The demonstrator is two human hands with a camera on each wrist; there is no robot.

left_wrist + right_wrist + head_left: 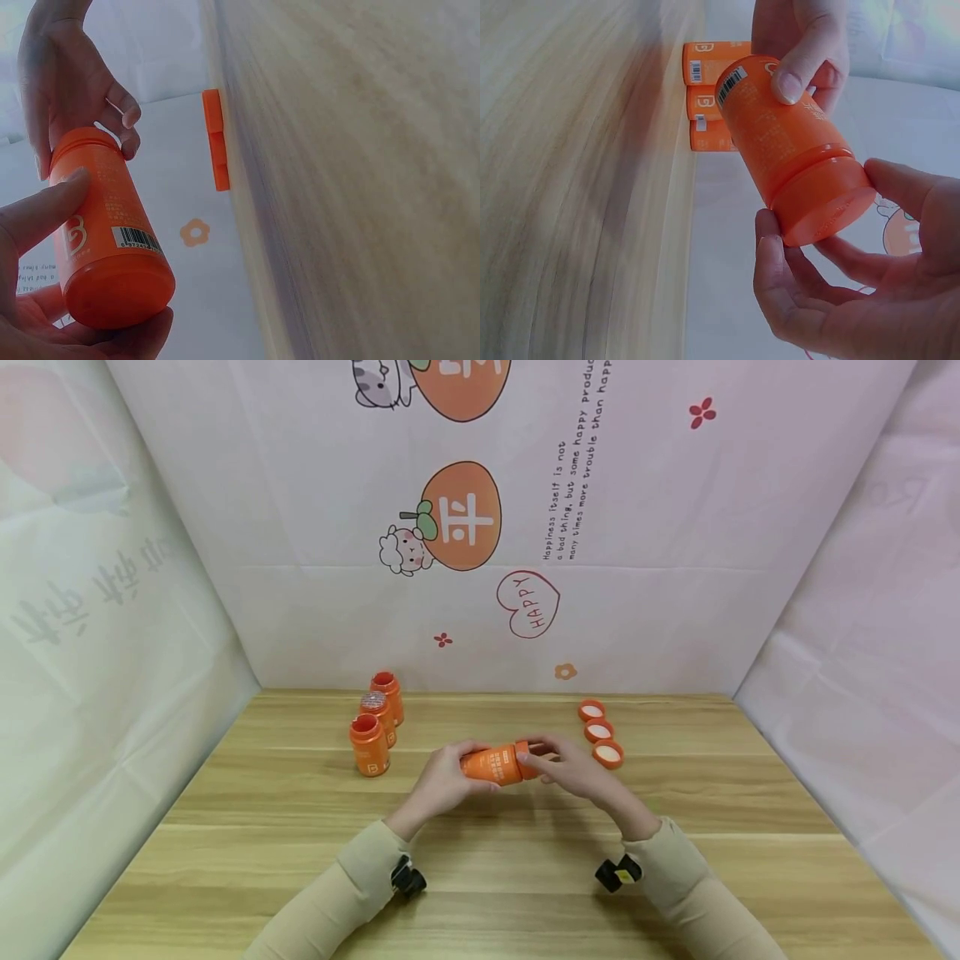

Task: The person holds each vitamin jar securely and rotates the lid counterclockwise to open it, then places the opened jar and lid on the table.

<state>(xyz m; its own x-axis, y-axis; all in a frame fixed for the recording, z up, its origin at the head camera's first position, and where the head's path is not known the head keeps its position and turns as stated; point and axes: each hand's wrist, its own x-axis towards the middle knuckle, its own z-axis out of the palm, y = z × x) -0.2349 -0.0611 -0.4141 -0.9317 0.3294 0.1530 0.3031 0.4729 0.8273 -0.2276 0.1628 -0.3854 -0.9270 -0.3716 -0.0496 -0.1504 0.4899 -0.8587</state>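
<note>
An orange bottle (491,766) with pale printing is held tilted above the table, its orange screw lid (825,201) still on its neck. My left hand (442,778) grips the bottle's body near the base, the thumb lying along its side by the barcode. At the other end my right hand (576,772) pinches the lid's rim between thumb and fingertips. In the right wrist view the lid faces the camera, with the left hand (802,56) behind it. The left wrist view shows the bottle's base (124,292) close up.
Three orange bottles without lids stand in a row at the back left; the front bottle (370,750) has an open mouth, and the middle one bears a silvery seal (373,700). Three orange lids (607,754) lie in a row at the back right, pale insides up. A printed cloth (637,610) rises behind the table.
</note>
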